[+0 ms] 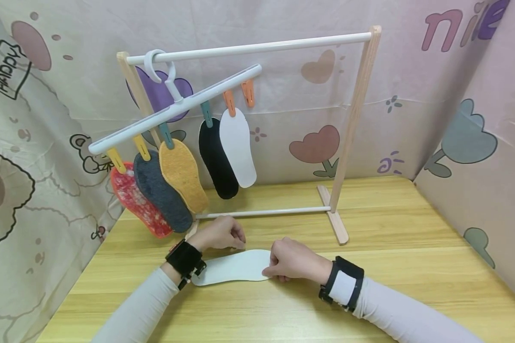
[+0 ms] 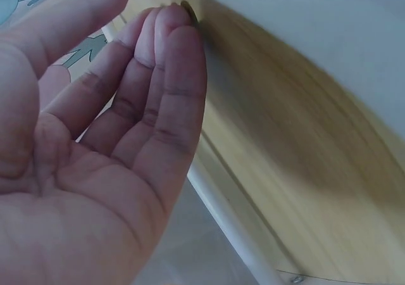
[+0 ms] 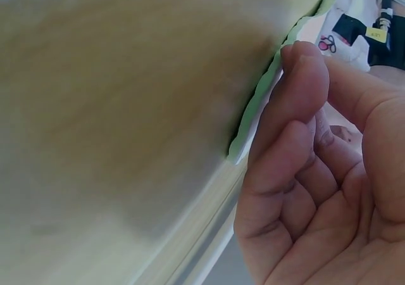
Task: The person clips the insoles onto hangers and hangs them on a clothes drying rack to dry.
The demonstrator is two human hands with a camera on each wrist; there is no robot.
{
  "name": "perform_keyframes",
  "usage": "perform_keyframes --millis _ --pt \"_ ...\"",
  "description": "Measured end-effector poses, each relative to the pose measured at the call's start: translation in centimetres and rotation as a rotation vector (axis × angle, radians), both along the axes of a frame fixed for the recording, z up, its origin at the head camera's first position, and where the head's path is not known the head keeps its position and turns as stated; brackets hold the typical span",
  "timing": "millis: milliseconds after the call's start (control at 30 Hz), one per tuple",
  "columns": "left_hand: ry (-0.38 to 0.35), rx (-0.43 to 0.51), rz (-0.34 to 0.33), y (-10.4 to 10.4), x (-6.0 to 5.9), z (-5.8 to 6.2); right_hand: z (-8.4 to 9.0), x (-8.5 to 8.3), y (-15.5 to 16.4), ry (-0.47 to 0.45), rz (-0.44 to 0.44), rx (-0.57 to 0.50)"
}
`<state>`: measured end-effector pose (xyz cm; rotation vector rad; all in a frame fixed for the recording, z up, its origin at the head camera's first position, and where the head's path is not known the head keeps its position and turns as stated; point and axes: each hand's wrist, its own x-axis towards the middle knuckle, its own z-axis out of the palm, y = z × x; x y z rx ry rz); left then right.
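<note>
A pale insole [image 1: 236, 267] lies at the front of the table, its length running left to right. My right hand [image 1: 298, 259] pinches its right end between thumb and fingers; the right wrist view shows the insole's green edge [image 3: 261, 98] beside the fingertips. My left hand [image 1: 221, 233] is just behind the insole's far edge, fingers loosely bent and holding nothing. In the left wrist view, the left palm [image 2: 88, 215] is bare. Behind the hands, a white clip hanger [image 1: 176, 110] hangs tilted, left end low.
The hanger's hook is over the top bar of a wooden rack [image 1: 257, 46]. Clips hold a red insole [image 1: 141, 202], a grey one [image 1: 160, 193], a yellow one [image 1: 182, 174], a black one [image 1: 216, 159] and a white one [image 1: 238, 147]. An orange clip [image 1: 248, 93] hangs at the right.
</note>
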<state>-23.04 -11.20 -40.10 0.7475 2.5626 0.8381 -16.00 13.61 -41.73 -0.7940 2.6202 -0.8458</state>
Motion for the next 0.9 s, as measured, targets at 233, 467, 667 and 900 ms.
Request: perform_keyframes --millis 233,467,667,900 --pt "-0.007 0.003 -0.004 0.10 0.22 0.03 0.01 0.03 0.07 0.016 0.011 0.012" --pt "-0.005 -0.005 -0.008 0.14 0.23 -0.10 -0.05 0.10 0.17 0.023 0.044 0.046" --pt "0.015 -0.016 -0.030 0.12 0.19 -0.37 -0.13 0.06 0.10 0.034 0.040 0.042" --pt "0.034 -0.024 -0.044 0.11 0.20 -0.55 -0.04 -0.15 0.17 0.048 0.002 0.038"
